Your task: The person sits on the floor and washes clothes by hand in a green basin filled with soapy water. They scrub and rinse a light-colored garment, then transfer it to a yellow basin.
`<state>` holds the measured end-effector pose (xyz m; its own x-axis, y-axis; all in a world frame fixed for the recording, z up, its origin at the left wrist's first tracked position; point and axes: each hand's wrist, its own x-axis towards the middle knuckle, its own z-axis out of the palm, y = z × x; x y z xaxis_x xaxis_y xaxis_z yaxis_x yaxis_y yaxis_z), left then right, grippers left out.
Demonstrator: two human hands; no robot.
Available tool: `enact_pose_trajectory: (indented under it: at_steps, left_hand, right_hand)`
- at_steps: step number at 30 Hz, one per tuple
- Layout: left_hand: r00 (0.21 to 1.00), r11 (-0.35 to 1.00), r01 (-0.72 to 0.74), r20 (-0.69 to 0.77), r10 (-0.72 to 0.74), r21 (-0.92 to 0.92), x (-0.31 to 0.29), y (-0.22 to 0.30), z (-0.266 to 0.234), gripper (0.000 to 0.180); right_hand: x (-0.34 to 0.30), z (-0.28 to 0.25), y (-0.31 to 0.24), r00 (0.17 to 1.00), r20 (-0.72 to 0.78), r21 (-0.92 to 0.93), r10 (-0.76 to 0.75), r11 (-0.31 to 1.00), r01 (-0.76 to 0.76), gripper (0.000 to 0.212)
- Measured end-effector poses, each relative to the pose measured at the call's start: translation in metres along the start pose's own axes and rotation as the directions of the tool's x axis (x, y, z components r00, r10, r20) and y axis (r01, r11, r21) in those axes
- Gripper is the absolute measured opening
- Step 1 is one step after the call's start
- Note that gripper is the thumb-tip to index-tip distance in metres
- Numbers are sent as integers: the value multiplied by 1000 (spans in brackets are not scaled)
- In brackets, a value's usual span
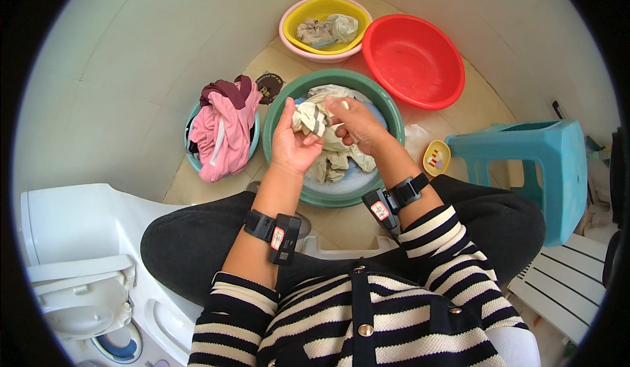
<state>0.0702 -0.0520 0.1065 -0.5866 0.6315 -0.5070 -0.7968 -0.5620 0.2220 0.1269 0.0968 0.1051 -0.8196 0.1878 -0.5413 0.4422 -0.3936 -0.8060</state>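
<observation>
Above a large green basin point(270, 140) my left hand point(294, 145) is turned palm up, its fingers closed round a bunched cream garment point(310, 119) with grey stripes. My right hand point(357, 125) comes in from the other side with curled fingers and pinches the same cloth. A small whitish bit shows at its fingertips; I cannot tell whether it is part of the garment. Below both hands, wet light-coloured clothes point(338, 160) lie in sudsy water point(348, 184) inside the basin.
A light-blue basin point(192, 160) heaped with pink clothing point(226, 127) stands left. Behind are a yellow basin point(359, 39) inside a pink one and a red basin point(420, 62). A yellow soap dish point(436, 158) and blue stool point(525, 157) are right; a white toilet point(85, 216) is left.
</observation>
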Motion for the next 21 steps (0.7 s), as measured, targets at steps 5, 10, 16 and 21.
enact_pose_trajectory:
  at_steps: [5,10,16,21]
  left_hand:
    - [996,989,46,-85,-35,139,1,-6,-5,29]
    - [972,957,218,-131,-196,190,9,-3,-23,50]
    - [878,954,294,412,-243,-65,15,6,-41,50]
    - [932,973,223,303,-197,-53,6,1,-30,44]
  right_hand:
    - [-9,19,-16,989,-26,3,-144,990,144,42]
    - [-17,29,-30,803,115,-590,-585,610,530,36]
    - [-30,43,-35,819,399,-202,-413,831,518,29]
    - [-22,36,-39,917,-90,-3,-388,921,389,21]
